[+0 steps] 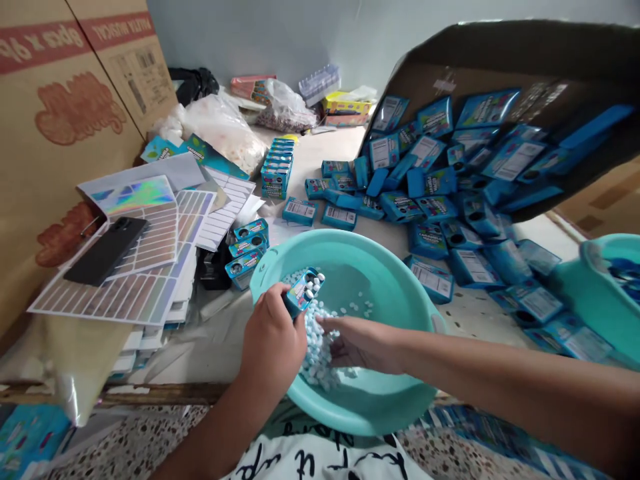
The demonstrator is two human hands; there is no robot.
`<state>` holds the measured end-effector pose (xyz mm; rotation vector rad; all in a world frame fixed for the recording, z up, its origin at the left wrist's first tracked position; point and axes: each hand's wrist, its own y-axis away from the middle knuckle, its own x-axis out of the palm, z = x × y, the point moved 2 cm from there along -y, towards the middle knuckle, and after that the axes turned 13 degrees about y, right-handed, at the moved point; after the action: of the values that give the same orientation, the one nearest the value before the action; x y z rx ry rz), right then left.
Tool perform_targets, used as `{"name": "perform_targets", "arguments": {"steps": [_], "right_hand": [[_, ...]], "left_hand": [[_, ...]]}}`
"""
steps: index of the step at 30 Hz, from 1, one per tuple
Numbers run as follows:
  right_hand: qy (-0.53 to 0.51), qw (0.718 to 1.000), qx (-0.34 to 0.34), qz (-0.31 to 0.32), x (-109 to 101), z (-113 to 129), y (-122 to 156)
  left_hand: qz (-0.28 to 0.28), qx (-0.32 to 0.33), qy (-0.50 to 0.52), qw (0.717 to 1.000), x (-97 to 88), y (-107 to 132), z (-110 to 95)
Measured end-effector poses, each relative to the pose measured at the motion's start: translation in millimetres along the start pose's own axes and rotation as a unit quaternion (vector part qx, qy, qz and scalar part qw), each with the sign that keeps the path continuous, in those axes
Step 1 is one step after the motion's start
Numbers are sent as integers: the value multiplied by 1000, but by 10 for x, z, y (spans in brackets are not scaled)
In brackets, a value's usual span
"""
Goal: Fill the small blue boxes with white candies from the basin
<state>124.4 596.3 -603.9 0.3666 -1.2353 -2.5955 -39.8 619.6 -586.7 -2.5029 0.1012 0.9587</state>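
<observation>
My left hand [277, 333] is closed around a small blue candy box [300, 293], tilted above the near left part of a turquoise basin [400, 293]. Several white candies [314, 285] lie at the box's upper end. Below it, a heap of small pale candies [317, 363] covers the basin's left side, with a few scattered toward the middle. My right hand [363, 343] reaches in from the right, low at the heap's edge. Its thumb is apart from the curved fingers, whose tips are partly hidden among the candies.
Many blue boxes [433, 207] spill from a tipped carton [480, 53] at right. Box stacks [277, 167] stand behind the basin, with more boxes [247, 250] left of it. A phone [107, 250] lies on label sheets [145, 267]. Another turquoise tub [575, 283] is far right.
</observation>
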Motion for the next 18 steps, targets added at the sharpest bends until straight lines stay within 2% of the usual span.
{"name": "perform_targets", "arguments": {"steps": [2, 3, 4, 5, 6, 8, 9, 10, 11, 12, 13, 15, 18], "right_hand": [[-39, 999, -9, -29, -87, 163, -39], [-6, 998, -24, -57, -165, 254, -34], [69, 991, -69, -94, -253, 345, -13], [175, 969, -127, -120, -328, 418, 17], [296, 926, -192, -131, -376, 460, 49], [503, 793, -321, -124, -375, 427, 83], [566, 723, -380, -108, -328, 356, 73], [602, 666, -432, -88, -259, 263, 39], [613, 625, -479, -63, -175, 163, -18], [605, 600, -522, -37, -87, 67, -93], [587, 586, -558, -12, -5, -13, -182], [551, 577, -603, 21, 104, -107, -375], [544, 577, -608, 34, 55, -78, -618]], "left_hand": [[1, 6, 1, 1000, 6, 14, 10], [0, 8, 1, 1000, 7, 21, 16], [-2, 7, 2, 1000, 7, 27, 23], [-6, 5, 4, 1000, 5, 32, 29], [-9, 3, 7, 1000, 1, 34, 34], [-21, 2, 18, 1000, -8, 33, 36], [-29, 2, 27, 999, -12, 30, 35], [-37, 1, 37, 999, -16, 27, 33], [-47, -3, 49, 998, -19, 23, 31], [-56, -11, 60, 997, -21, 20, 30], [-62, -20, 71, 995, -21, 18, 29], [-69, -37, 87, 993, -18, 18, 30], [-65, -33, 87, 994, -14, 19, 32]]}}
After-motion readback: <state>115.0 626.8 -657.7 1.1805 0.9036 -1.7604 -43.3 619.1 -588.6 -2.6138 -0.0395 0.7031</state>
